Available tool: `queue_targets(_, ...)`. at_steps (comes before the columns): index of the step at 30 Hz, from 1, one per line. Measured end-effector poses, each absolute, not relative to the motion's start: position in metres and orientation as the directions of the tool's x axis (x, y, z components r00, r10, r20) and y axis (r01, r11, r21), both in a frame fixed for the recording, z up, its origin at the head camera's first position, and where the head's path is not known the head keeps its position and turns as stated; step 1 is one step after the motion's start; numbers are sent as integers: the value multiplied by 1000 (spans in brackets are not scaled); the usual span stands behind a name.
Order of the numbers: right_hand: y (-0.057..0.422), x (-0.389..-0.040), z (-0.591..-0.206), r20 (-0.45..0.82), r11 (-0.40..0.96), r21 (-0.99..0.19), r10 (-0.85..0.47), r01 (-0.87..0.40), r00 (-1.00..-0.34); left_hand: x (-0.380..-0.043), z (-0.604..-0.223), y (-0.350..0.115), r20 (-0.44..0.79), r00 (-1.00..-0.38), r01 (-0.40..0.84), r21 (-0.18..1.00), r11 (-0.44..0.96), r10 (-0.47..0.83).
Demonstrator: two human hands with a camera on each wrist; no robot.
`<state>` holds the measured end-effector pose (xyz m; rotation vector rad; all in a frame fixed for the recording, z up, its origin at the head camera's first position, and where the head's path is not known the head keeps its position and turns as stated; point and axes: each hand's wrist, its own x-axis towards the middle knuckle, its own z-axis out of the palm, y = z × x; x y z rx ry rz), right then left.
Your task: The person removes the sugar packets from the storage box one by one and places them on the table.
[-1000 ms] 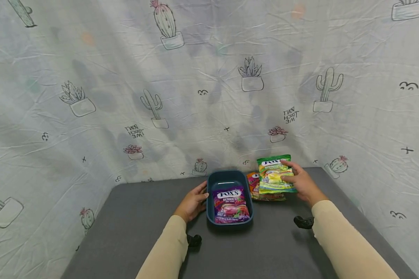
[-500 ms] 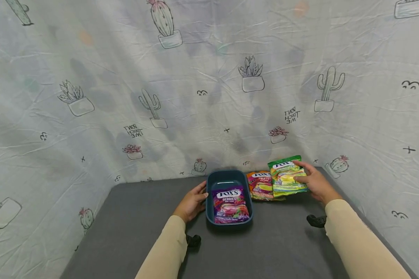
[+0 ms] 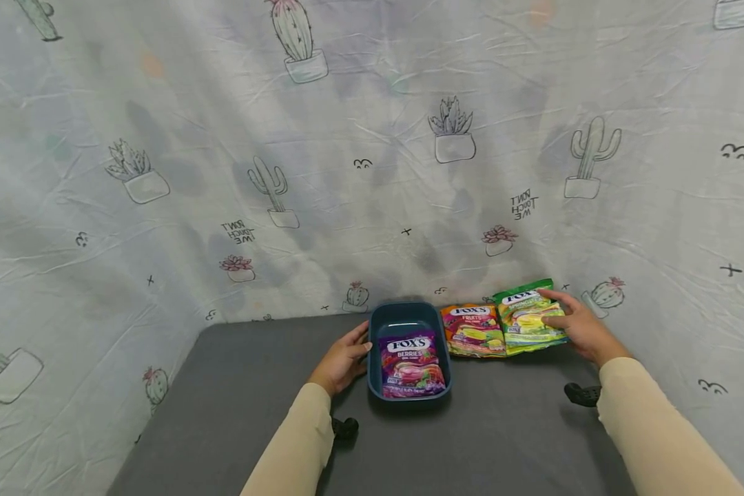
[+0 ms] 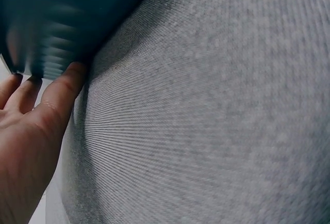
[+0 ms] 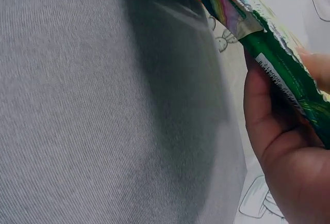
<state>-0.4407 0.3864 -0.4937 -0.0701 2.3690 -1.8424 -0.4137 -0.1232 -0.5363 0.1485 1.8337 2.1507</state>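
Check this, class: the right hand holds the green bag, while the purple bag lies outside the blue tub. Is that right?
Not quite: the head view shows the purple bag lying inside the blue tub. The right hand does hold the green bag.

The person wears long, plain cream sleeves: the left sleeve [image 3: 290, 444] and the right sleeve [image 3: 660, 427] look close-fitting, lightly creased, and end at the wrist. The left hand [image 3: 341, 359] and right hand [image 3: 585, 332] are bare. A rounded black knob [image 3: 346, 428] sticks out right of the left sleeve; a longer black piece [image 3: 581, 395], round-ended, juts left from the other.
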Motion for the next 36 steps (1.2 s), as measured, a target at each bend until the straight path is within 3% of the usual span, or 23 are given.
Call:
queue_targets(8, 396, -438, -493, -78, 330, -944, -173, 17, -982, -414, -538, -123, -110, -943, -161, 977, -141, 314)
queue_targets(22, 406, -449, -488, -120, 359, -933, -228, 31, -966, -412, -540, -121, -88, -950, -134, 982, -134, 300)
queue_targets(36, 403, -450, -505, -130, 437, -899, -199, 31, -971, -412, -540, -121, -103, -950, -145, 982, -125, 294)
